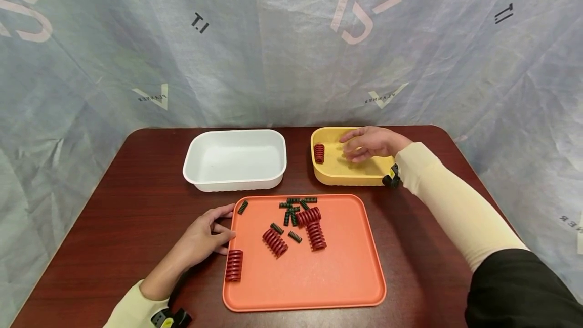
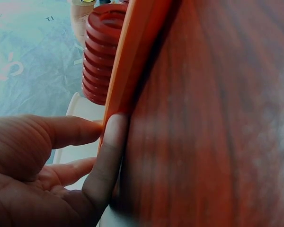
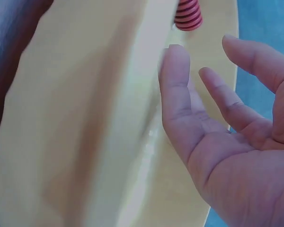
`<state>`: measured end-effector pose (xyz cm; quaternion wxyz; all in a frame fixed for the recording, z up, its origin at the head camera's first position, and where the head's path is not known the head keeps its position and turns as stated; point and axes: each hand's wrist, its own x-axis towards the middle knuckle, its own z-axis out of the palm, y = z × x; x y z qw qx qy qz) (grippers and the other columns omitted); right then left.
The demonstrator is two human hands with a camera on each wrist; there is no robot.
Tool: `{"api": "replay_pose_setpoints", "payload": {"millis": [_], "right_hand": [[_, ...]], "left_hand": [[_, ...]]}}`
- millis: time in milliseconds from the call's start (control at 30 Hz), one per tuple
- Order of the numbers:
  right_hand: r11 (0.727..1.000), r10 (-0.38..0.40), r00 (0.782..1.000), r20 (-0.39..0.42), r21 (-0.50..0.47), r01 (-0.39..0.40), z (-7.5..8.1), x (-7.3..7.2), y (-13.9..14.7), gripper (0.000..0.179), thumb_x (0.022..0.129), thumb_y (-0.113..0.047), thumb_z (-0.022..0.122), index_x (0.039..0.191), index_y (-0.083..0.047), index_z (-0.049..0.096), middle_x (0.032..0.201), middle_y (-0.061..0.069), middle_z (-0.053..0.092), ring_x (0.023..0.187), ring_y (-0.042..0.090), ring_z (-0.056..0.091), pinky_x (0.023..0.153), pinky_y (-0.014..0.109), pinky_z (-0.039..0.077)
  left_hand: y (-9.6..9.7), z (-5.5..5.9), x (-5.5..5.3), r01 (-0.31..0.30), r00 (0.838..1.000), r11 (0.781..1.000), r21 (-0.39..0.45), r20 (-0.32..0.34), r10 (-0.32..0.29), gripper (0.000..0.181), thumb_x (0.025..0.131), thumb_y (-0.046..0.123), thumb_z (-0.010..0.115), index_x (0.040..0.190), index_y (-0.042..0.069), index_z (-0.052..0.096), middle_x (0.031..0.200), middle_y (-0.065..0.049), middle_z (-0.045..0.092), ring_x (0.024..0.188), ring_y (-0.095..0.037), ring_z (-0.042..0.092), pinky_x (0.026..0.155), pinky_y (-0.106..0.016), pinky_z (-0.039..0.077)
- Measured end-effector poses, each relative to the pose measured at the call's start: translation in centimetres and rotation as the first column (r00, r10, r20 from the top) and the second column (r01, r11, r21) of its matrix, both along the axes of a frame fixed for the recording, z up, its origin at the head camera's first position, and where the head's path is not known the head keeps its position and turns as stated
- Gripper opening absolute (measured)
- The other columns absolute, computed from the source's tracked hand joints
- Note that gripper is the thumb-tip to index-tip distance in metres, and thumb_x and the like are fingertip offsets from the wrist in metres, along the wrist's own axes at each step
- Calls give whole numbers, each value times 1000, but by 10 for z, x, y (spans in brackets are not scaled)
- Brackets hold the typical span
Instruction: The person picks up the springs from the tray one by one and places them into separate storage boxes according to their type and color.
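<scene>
My left hand (image 1: 202, 239) is at the left edge of the orange tray (image 1: 337, 277), its fingertips touching the rim. A large red spring (image 1: 234, 265) stands out beside that hand, inside the tray; the left wrist view shows the red spring (image 2: 100, 59) close up. Over the yellow container (image 1: 346, 180), my right hand (image 1: 371, 143) hovers with its fingers spread and nothing between them. One red spring (image 1: 319, 153) rests at the container's left end, beyond the fingertips. More red springs (image 1: 316, 236) and several small dark green springs (image 1: 295, 237) lie scattered on the tray.
A white container (image 1: 234, 185) stands at the back left of the dark red wooden table (image 1: 136, 191). Grey printed sheeting (image 1: 273, 65) hangs behind the table and along its sides.
</scene>
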<state>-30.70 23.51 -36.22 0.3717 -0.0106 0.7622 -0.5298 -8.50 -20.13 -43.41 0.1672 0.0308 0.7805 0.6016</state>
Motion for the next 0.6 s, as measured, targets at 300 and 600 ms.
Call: {"api": "replay_pose_setpoints", "payload": {"millis": [300, 600], "right_hand": [[996, 12, 1000, -16, -86, -14, 3, 13, -3, 57, 104, -2, 59, 156, 3, 35, 144, 26, 54, 132, 45, 53, 110, 53, 47], [982, 26, 998, -53, -184, -35, 5, 32, -6, 54, 104, 0, 58, 153, 7, 37, 130, 25, 65, 125, 45, 59, 109, 59, 44]], "left_hand": [[0, 0, 0, 0, 1000, 1000, 15, 8, 0, 67, 94, -7, 68, 155, -3, 39, 146, -27, 41, 98, -30, 69, 62, -41, 65], [1, 2, 1, -2, 1000, 1000, 2, 1, 2, 67, 94, -6, 68, 155, -3, 39, 146, -27, 41, 99, -30, 69, 62, -40, 65]]}}
